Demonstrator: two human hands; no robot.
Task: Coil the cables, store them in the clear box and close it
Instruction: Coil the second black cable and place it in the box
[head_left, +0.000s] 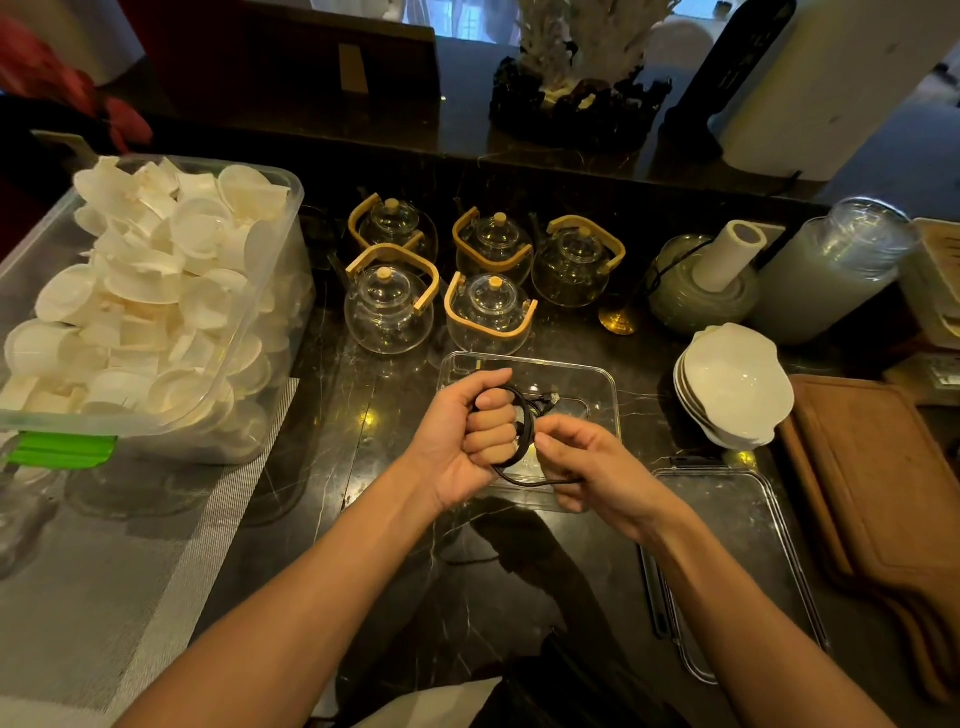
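Observation:
A black cable (525, 427) is looped around the fingers of my left hand (467, 431), which is closed in a fist over the coil. My right hand (576, 460) pinches the loose end of the same cable just to the right, the strand curving below both hands. Both hands hover over the clear box (597, 379), which stands open on the dark marble counter. Its clear lid (737, 525) lies flat to the right of my right forearm. The cable's plug ends show near the top of the coil.
Several glass teapots with wooden handles (389, 306) stand behind the box. A big plastic bin of white cups (156, 306) fills the left. Stacked white bowls (732, 384), wooden boards (883, 493) and jars (831, 270) line the right side.

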